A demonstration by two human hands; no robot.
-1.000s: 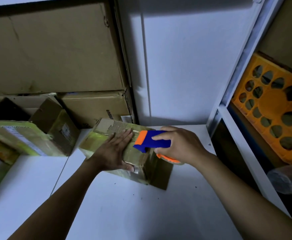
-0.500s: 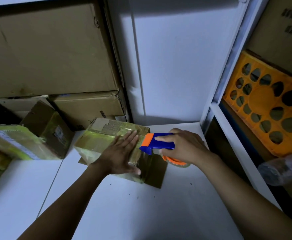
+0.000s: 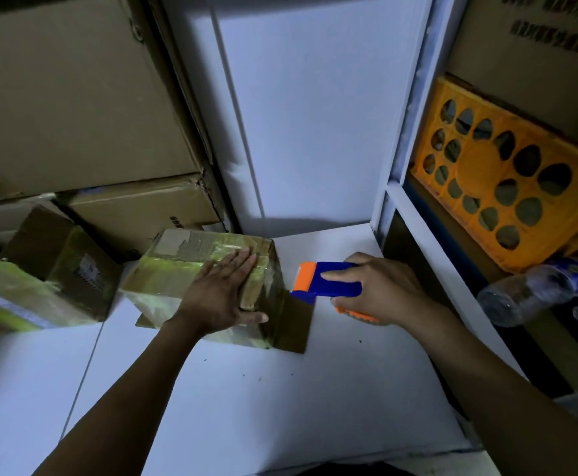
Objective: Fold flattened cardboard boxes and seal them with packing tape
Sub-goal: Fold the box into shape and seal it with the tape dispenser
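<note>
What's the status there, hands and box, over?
Left hand flat on taped box. Right hand grips tape dispenser at box's right side. More boxes close at left.

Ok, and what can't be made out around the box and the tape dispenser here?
Head view: the tape roll, mostly covered by the right hand gripping the dispenser.
Head view: any tape strip between dispenser and box, lost in dim light.
Head view: the box's seam under the flat left hand.
Head view: print on the carton at upper right, blurred and cut by the edge.
</note>
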